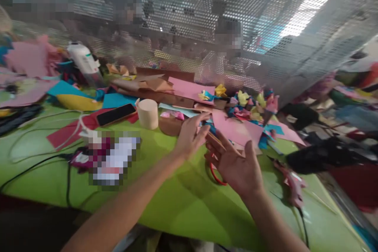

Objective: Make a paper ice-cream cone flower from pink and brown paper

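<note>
My left hand (191, 134) is raised over the green table (183, 201), fingers loosely curled toward a small blue paper piece (211, 128) near its fingertips. My right hand (234, 163) faces palm up with fingers spread, a thin brown strip (215, 139) lying across its fingertips. Red scissors handles (215, 175) lie on the table just below that hand. Pink paper sheets (236, 130) lie right behind both hands.
A cream cylinder (147, 113) and a dark phone (116, 114) on red paper sit to the left. Folded paper flowers (251, 104) pile at the back right. A pink glue gun (291, 183), cables (35, 161), a white bottle (83, 60) and a mesh screen (206, 19) surround the area.
</note>
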A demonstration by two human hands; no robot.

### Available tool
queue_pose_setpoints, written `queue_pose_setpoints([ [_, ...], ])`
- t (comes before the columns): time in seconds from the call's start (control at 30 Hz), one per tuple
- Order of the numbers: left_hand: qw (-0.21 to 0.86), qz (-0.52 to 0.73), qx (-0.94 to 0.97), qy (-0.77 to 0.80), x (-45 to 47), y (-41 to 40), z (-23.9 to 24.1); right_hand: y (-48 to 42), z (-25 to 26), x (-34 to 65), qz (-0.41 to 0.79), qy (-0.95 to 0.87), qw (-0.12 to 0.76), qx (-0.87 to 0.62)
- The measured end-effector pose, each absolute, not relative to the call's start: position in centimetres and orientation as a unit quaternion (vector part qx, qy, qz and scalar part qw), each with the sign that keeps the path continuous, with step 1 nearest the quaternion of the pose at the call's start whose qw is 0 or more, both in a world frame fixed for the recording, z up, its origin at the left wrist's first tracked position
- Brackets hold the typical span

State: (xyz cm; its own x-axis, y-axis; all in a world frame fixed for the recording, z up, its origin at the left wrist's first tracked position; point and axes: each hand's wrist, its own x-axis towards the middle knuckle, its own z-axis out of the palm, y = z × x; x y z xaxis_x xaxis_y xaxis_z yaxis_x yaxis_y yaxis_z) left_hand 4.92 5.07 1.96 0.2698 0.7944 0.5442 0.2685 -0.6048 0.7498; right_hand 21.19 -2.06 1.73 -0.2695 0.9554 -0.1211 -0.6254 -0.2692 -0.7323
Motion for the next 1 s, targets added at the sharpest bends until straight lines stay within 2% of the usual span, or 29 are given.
queue_pose_setpoints([
  [0.13,0.406,0.475,0.695,0.356,4.9,4.9,2.4,-2.0,1.9,21.2,0.748,-0.271,0.547,-0.261],
  [0.33,0.450,0.466,0.669,0.366,5.3,3.9,3.0,-1.9,1.5,21.1,0.745,-0.272,0.544,-0.275],
  [0.7,0.421,0.481,0.670,0.377,5.5,3.9,2.5,-1.9,1.0,20.9,0.717,-0.326,0.533,-0.309],
  [1.0,0.319,0.486,0.720,0.379,5.4,4.1,2.7,-1.9,1.1,20.9,0.723,-0.312,0.534,-0.307],
])
